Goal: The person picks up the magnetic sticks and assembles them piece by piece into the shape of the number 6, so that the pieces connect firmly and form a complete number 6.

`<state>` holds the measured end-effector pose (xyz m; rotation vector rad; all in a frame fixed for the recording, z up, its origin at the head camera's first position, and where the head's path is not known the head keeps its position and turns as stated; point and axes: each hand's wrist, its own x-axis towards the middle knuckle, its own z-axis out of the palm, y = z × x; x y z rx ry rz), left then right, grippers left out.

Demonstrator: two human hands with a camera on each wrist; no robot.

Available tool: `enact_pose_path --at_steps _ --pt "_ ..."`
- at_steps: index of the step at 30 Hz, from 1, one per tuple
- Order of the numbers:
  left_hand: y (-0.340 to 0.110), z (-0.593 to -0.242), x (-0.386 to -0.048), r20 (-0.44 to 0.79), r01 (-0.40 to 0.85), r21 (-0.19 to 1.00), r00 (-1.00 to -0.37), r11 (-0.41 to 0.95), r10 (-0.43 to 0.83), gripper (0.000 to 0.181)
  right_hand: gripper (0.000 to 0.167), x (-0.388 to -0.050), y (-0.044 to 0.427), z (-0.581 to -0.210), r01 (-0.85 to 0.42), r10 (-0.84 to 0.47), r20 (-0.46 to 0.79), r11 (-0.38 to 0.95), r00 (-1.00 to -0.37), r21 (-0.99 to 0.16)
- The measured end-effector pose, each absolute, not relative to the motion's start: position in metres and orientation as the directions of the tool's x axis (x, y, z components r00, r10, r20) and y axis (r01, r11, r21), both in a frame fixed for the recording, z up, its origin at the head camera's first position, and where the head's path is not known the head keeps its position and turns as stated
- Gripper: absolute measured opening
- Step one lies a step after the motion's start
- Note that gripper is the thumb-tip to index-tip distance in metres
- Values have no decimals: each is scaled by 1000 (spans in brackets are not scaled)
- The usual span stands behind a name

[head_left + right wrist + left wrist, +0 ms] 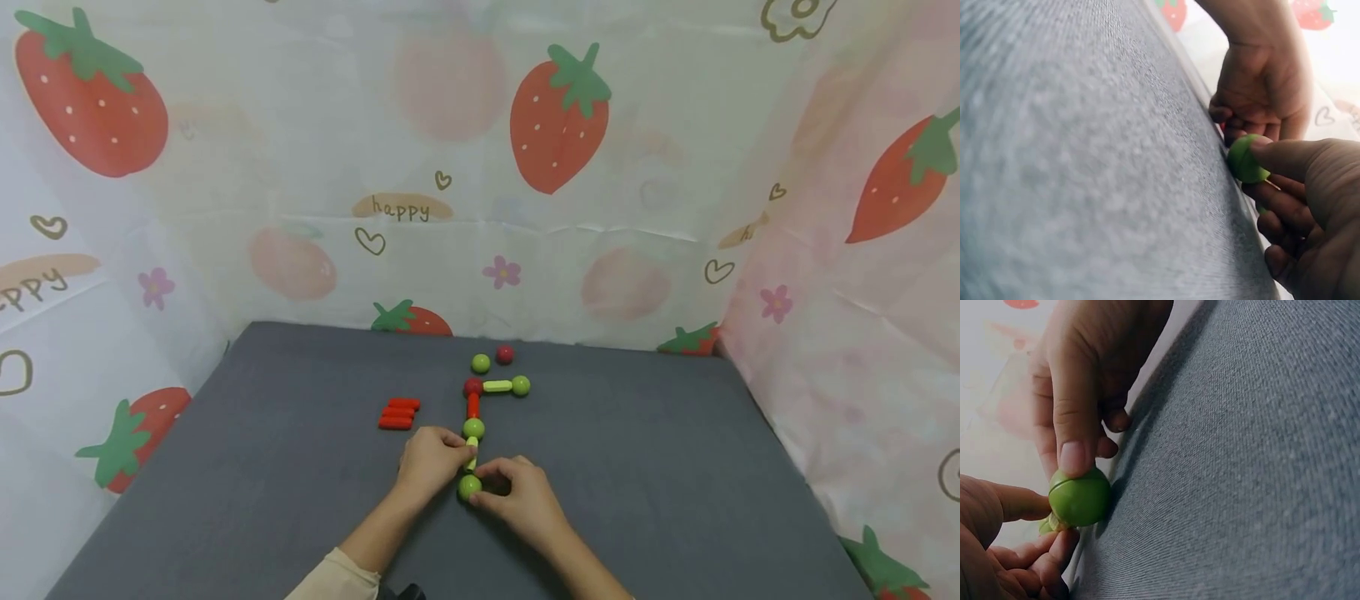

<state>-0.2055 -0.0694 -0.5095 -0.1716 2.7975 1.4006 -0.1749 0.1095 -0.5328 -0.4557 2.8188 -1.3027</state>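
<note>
In the lower centre of the head view, the left hand (431, 462) pinches a yellow-green rod (472, 454) while the right hand (525, 500) grips the nearest green ball (470, 487) between thumb and fingers, just at the rod's lower end. The step in hand looks like pressing that ball and rod together; whether they are fully joined cannot be told, since fingers cover much of the meeting point. To do it well, the left grip should hold the rod steady near the joint, and the right should push the ball straight along the rod's line, without twisting. Above, the rod's other end meets the middle green ball (473, 428), followed by a red rod (473, 407) and the corner red ball (473, 387), from which a pale rod (497, 387) runs right to the end green ball (521, 386). Too hard a push could buckle this chain, so gentle pressure low against the worktop (675, 467) seems best. The loose green ball (481, 363) and loose red ball (505, 355) at upper centre, and three red rods (398, 412) left of the chain, lie apart from both hands.
</note>
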Motion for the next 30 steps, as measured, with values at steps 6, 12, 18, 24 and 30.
enact_pose_path --at_steps 6,12,18,24,30 --pt "-67 -509 -205 -47 -101 785 -994 611 -103 15 28 -174 105 -533 -239 -203 140 628 -969 -741" --pt "-66 -508 -206 -43 -94 785 -994 612 -98 15 28 -174 103 -533 -226 -171 151 629 -974 -743" --pt "-67 -508 -206 -63 -104 792 -994 602 -90 15 28 -175 104 -534 -234 -176 158 632 -972 -739" --pt "-72 -508 -207 -60 -69 818 -998 571 -36 15 28 -176 104 -535 -242 -180 166 617 -970 -749" --pt "-88 -509 -209 -15 19 824 -998 567 55 10 27 -175 103 -535 -230 -183 147 612 -972 -756"
